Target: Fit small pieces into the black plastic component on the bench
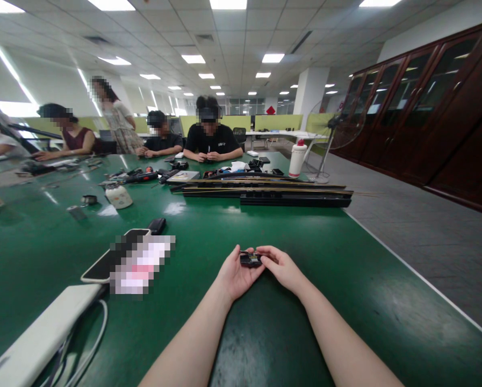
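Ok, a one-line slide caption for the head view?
Both hands, left hand and right hand, hold a small black part over the green table.

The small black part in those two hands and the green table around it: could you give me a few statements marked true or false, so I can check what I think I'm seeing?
1. Both hands hold the small black part together, the left hand and the right hand meeting over it. True.
2. The part rests on a red table. False: the table is green.
3. A white bottle with a red cap stands near the table's far right edge. True.
4. The long black strips lie right under the hands. False: they lie farther up the table, apart from the hands.
5. A phone lies to the left of the hands. True.
6. Nobody else sits at the table. False: several people sit at its far end.
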{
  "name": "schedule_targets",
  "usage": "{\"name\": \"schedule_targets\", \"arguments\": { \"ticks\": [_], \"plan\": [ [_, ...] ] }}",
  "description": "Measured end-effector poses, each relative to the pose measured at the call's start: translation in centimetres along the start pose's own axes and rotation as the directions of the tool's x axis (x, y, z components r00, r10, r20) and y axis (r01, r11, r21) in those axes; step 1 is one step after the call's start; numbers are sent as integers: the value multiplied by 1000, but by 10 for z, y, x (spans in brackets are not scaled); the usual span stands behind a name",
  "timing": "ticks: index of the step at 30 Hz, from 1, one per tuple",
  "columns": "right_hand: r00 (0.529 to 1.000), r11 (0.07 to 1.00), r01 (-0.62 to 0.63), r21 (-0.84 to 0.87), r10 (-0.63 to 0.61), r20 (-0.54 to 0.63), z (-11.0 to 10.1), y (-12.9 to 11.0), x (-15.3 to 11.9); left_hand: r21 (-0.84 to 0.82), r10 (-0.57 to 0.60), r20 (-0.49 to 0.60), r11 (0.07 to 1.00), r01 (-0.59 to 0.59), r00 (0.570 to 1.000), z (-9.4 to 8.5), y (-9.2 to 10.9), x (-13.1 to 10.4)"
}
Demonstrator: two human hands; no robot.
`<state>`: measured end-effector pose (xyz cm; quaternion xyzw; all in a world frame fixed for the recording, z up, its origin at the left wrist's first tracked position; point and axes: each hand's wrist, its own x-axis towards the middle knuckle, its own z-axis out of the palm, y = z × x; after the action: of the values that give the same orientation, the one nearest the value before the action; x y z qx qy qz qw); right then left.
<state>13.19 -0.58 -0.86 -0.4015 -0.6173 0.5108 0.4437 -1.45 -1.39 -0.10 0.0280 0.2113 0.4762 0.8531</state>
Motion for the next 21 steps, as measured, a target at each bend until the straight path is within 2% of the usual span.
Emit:
{"name": "schedule_targets", "arguments": {
  "ticks": [21],
  "plan": [
    [1000, 1000, -14, -4, 14, -7, -1, -4, -1, 13, 11, -34, 1000, -10, 999, 3, 0, -3]
  ]
}}
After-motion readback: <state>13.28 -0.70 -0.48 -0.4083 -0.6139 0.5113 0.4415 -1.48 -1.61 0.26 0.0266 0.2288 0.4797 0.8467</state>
